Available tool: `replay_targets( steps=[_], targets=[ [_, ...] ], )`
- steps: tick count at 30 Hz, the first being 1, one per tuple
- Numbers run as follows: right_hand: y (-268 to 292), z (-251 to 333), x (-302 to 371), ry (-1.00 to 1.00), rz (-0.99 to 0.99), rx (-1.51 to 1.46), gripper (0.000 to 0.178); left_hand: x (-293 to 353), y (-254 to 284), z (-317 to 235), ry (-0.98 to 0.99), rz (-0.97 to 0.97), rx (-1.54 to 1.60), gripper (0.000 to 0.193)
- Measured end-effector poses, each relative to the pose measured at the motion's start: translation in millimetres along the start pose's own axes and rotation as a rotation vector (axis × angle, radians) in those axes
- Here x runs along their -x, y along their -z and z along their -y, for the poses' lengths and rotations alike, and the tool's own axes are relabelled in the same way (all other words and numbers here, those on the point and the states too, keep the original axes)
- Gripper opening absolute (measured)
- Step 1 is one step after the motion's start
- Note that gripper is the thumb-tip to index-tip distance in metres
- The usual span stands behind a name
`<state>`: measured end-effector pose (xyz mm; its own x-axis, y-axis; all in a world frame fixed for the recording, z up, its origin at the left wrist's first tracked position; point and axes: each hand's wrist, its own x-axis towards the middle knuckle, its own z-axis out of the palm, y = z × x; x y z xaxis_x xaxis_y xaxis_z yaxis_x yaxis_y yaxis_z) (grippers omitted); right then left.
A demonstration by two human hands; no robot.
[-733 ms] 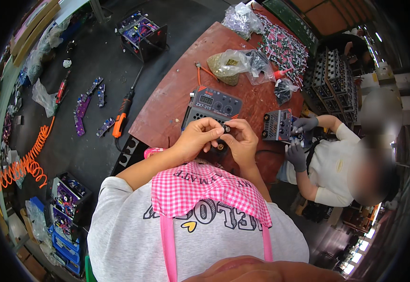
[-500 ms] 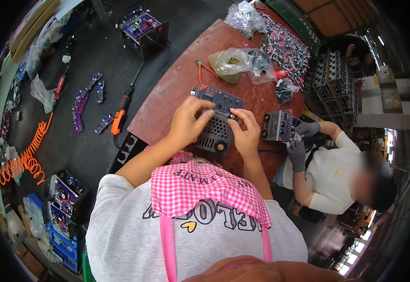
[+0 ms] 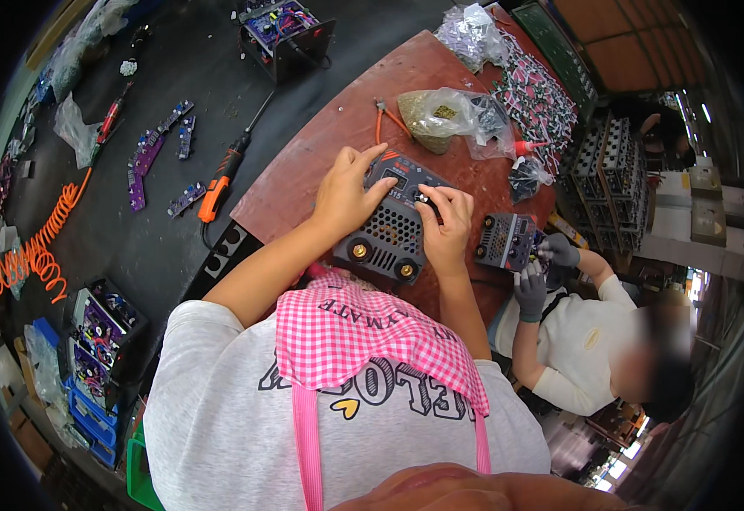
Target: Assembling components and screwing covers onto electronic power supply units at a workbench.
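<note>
Close in front of me is a dark grey machine front panel [image 3: 389, 226] with vent holes, red corner marks and two brass sockets along its near edge. My left hand [image 3: 348, 194] grips the panel's upper left edge, thumb on the face and fingers round the side. The fingers of my right hand [image 3: 449, 223] are closed in a pinch on a small dark knob [image 3: 421, 197] at the panel's right. Part of the panel's right side is hidden behind that hand.
Orange-handled pliers [image 3: 389, 119] and a plastic bag of small parts [image 3: 427, 119] lie beyond on the red table [image 3: 304, 170]. An orange power screwdriver [image 3: 219, 187] rests leftward. To the right, a gloved co-worker [image 3: 576, 336] handles a similar panel [image 3: 506, 240].
My left hand has moved from over the panel's middle to its upper left edge. The panel has turned, and both brass sockets now show. My right hand stays at the knob.
</note>
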<state>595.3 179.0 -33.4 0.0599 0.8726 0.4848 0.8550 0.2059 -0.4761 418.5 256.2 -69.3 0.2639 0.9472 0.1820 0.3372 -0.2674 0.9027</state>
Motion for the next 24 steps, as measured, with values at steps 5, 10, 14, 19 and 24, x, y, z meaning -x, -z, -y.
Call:
replay_targets(
  steps=[5,10,14,19,24],
  targets=[
    [-1.8,-2.1,-1.0,0.008,0.017,0.009,0.030,-1.6,1.9,-1.2,0.020,0.025,0.021,0.053],
    [-1.5,-3.0,-2.8,0.041,0.037,0.032,0.031,-0.9,1.5,-1.0,0.022,0.015,0.021,0.055],
    [1.6,-1.0,-5.6,0.097,0.050,0.059,0.029,0.0,0.5,1.0,-0.001,0.003,0.022,0.055],
    [3.1,1.0,-11.4,0.170,0.046,0.064,0.028,0.0,2.7,-2.1,0.002,0.005,0.020,0.055],
    [6.0,-0.2,-16.2,0.205,0.081,0.078,0.028,-2.3,2.7,0.2,-0.022,-0.001,0.027,0.054]
  ],
)
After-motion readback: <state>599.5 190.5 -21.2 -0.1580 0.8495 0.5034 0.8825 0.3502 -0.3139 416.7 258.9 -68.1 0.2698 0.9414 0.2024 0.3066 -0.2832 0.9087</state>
